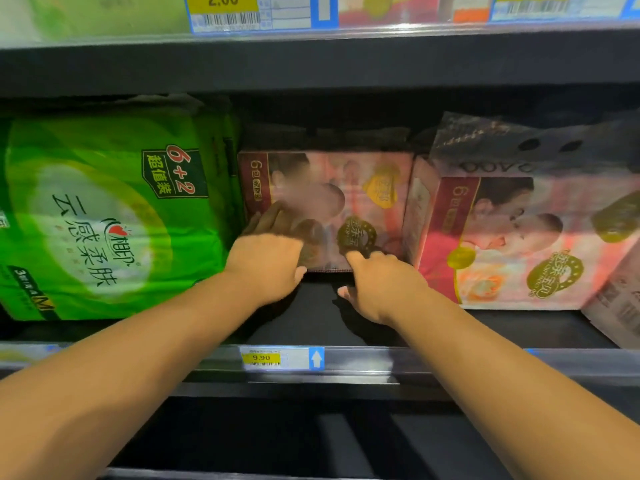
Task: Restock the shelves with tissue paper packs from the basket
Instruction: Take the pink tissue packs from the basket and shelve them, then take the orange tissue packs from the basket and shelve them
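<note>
The head view looks into a dark shop shelf (311, 320). Its front edge carries a clear rail (398, 358) with a yellow price label (282, 357) that reads 9.90 and has a white arrow on blue. Above it the underside of an upper shelf (311, 64) crosses the picture, and on its edge sits another label (225, 8) reading 2.00. Below the rail only dark shelving is seen.

On the shelf there are three large packs side by side. At the left is a green pack (104, 209) marked "6+2", close to the front edge. In the middle stands the pink tissue pack (367, 192), set deeper in the shelf, with bare dark board in front of it. At the right a second pink pack (519, 244) of the same print stands further forward, just beside the middle one, and its plastic handle flap stands up on top. A pale pack (616, 306) shows partly at the far right edge.

Both arms reach in to the middle pack. The left hand (266, 258) lies with straight fingers flat against its front face, near the green pack. The right hand (381, 282) touches the lower front edge with the index finger stretched out; the thumb is spread apart and it grips nothing.
</note>
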Action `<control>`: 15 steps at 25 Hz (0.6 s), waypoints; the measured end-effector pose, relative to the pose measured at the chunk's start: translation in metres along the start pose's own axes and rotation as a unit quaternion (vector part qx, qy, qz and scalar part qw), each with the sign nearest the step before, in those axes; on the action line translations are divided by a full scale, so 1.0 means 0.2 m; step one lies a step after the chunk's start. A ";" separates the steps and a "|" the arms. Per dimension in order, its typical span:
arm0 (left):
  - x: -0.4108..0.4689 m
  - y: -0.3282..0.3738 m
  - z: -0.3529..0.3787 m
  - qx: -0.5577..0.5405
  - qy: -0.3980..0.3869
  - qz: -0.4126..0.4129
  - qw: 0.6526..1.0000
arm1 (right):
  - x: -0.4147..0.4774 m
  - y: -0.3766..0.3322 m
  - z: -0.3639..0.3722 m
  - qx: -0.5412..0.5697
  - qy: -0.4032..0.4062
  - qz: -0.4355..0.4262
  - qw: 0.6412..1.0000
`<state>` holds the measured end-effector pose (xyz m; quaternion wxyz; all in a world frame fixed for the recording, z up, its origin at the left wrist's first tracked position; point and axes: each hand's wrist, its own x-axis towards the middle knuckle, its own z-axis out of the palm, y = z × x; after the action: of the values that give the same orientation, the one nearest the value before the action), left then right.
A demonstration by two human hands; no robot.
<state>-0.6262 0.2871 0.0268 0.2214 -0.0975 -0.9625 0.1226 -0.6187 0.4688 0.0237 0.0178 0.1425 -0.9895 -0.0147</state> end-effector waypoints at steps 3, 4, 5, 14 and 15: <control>-0.13 0.05 -0.12 -0.046 0.087 -0.008 0.995 | -0.19 0.01 -0.02 -0.027 0.104 -0.020 0.994; -0.20 0.05 -0.15 -0.068 0.110 0.013 0.991 | -0.26 0.03 -0.01 -0.028 0.142 -0.028 0.989; -0.26 0.06 -0.16 -0.091 0.114 0.026 0.989 | -0.33 0.04 -0.01 -0.023 0.178 -0.035 0.983; -0.74 0.48 -0.19 -0.215 0.129 0.102 0.963 | -0.94 0.31 0.28 0.030 0.285 -0.011 0.958; -0.78 0.56 -0.17 -0.231 0.136 0.119 0.956 | -1.01 0.33 0.32 0.035 0.277 0.000 0.960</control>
<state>-0.4577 0.3620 -0.0370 0.3051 -0.2754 -0.9070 -0.0923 -0.4455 0.5902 -0.0449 0.2864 0.1419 -0.9457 0.0595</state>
